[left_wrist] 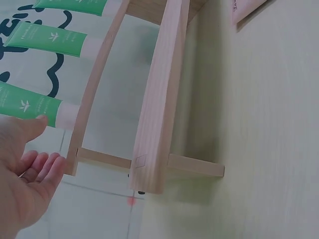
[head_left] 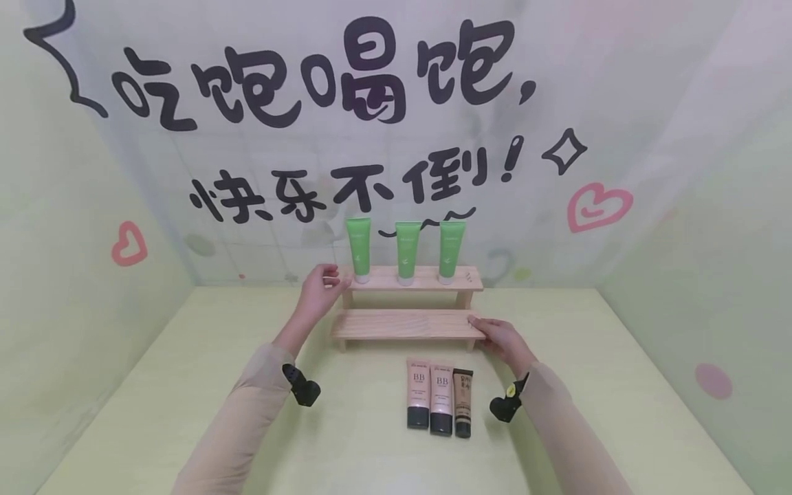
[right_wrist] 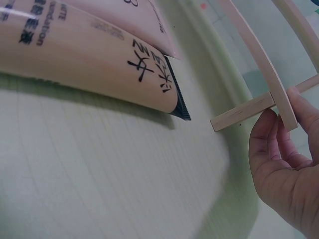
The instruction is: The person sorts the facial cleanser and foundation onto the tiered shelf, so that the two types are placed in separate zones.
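A two-tier wooden display rack (head_left: 396, 324) stands near the back wall. Three green squeeze tubes (head_left: 406, 253) stand upright on its upper tier. At the left end of that tier is my left hand (head_left: 322, 292); in the left wrist view its thumb lies by the nearest green tube (left_wrist: 30, 105) and its loosely bent fingers are close to the board's end, nothing gripped between them. My right hand (head_left: 502, 338) pinches the right end of the lower tier, thumb above and fingers beneath the board (right_wrist: 266, 59).
In front of the rack lie two pink BB cream tubes (head_left: 418, 393) with black caps and a smaller tan foundation tube (head_left: 463, 403), side by side on the pale table (head_left: 216, 385). Behind the rack rises a wall (head_left: 247, 158) printed with large black characters.
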Motion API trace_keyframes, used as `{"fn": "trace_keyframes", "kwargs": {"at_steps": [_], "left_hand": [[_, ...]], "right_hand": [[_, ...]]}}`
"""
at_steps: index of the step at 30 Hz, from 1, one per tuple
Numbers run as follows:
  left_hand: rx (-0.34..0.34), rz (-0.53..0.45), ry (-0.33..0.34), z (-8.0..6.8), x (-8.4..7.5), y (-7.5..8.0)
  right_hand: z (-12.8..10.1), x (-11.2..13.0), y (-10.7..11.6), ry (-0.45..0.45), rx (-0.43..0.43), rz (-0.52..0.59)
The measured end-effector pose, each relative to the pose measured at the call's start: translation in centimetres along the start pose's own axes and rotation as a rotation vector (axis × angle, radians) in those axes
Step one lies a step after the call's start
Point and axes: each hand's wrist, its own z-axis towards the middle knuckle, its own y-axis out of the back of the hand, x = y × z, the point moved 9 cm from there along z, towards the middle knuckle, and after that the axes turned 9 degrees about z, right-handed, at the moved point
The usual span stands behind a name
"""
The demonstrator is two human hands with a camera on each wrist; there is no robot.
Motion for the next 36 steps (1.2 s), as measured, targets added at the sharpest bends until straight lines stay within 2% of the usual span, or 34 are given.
{"fn": "trace_keyframes", "kwargs": {"at_steps": [5,14,20,28,34,36], "left_hand": [[0.033,0.003,0.012,-1.0,0.7,-0.9],[0.145,-0.039,0.060,-3.3,1.7,-3.6],[0.180,-0.025,0.073,-4.6,1.6,-4.9],[0.254,0.018,0.031,-6.4,1.0,-7.2],[0.306,0.027,0.049,-7.2,0.6,-8.5],[0.320,0.037,0.035,-7.3,0.4,-8.9]], "right_hand": [[0.0,-0.1,0.0,-0.010,-0.003,-0.023],[0.2,-0.2,0.1,-0.019,-0.011,-0.020],[0.3,-0.2,0.1,-0.015,-0.012,-0.010],[0.2,-0.2,-0.1,-0.013,-0.008,-0.009],[0.2,-0.1,0.0,-0.015,-0.013,-0.001],[0.2,-0.1,0.1,-0.019,-0.019,-0.002]]}}
